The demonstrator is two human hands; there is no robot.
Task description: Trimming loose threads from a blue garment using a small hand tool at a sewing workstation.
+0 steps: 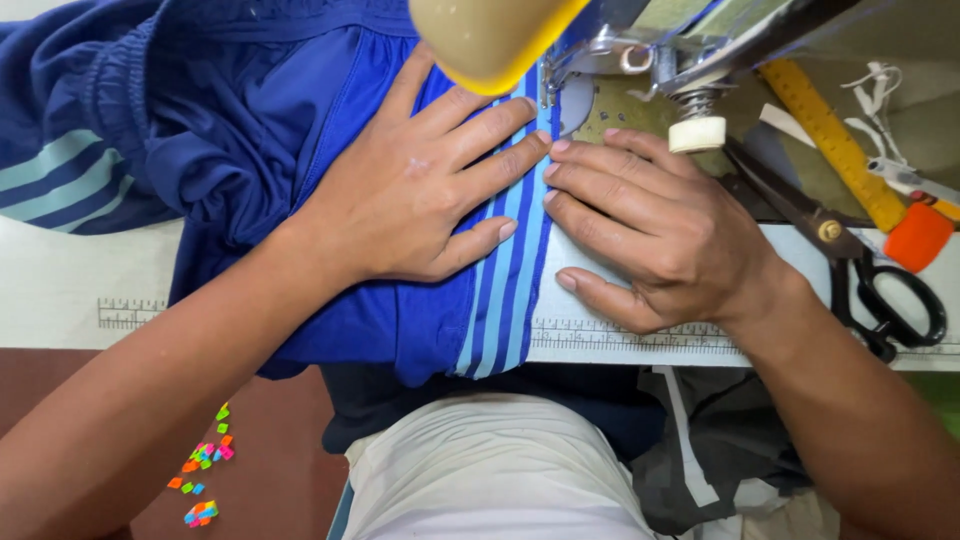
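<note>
A blue garment point(250, 130) with light blue stripes point(510, 290) lies across the sewing table point(60, 290) and runs under the sewing machine's presser foot point(548, 85). My left hand point(420, 185) lies flat on the blue cloth, fingers spread, pressing it just left of the striped band. My right hand point(655, 225) rests flat on the table at the band's right edge, fingertips touching the stripes close to the needle. Neither hand grips anything.
The sewing machine head point(490, 35) overhangs at the top. Black scissors point(850, 260), a yellow ruler point(830, 140) and an orange piece point(918, 237) lie at the right. A printed scale point(130, 312) runs along the table's front edge. Small coloured bits point(205, 465) are scattered on the floor.
</note>
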